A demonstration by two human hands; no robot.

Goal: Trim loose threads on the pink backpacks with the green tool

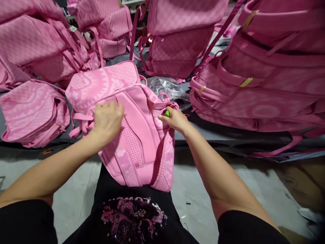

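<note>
A pink patterned backpack (pixel 142 125) leans against my lap and the table edge, its padded back panel and shoulder straps facing up. My left hand (pixel 108 118) is closed over the upper left of that panel, its fingers curled at the shoulder strap; the fingertips are partly hidden. At the upper right side of the bag, my right hand (pixel 176 118) is closed around a small green-and-black tool (pixel 166 113), mostly hidden by the fingers. Its fingertips touch the webbing and strap end (pixel 162 105) there.
Stacks of similar pink backpacks (pixel 274 84) stand on the dark table (pixel 215 135) at right, with more behind (pixel 180 44) and at left (pixel 33 44). A smaller pink bag (pixel 35 112) lies at the left edge. Clear plastic wrap (pixel 166 86) sits just behind my backpack.
</note>
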